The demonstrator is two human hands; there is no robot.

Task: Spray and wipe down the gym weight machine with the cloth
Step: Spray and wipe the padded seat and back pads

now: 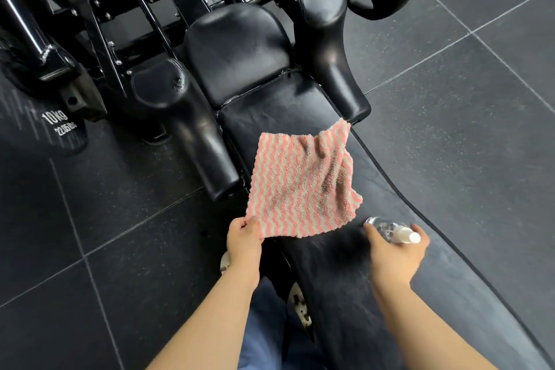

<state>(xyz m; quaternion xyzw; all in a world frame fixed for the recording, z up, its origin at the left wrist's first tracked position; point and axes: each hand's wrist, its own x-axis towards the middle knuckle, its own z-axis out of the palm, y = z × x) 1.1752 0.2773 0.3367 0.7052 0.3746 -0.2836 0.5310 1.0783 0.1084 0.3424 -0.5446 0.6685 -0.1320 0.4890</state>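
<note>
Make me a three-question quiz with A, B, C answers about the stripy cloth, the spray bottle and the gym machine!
1. Where is the cloth?
A. Spread over the long bench pad
B. On the floor tiles
C. Hung on a weight plate

2. What colours are the cloth's stripes?
A. Blue and yellow
B. Pink and pale grey-white
C. Green and black

3. What is the right hand doing?
A. Resting flat and empty
B. Pulling the cloth
C. Holding the spray bottle

Answers:
1 A: it lies on the black pad, one corner pinched by the left hand.
2 B: wavy pink and pale bands show.
3 C: the fingers wrap the clear bottle with its white nozzle.
</note>
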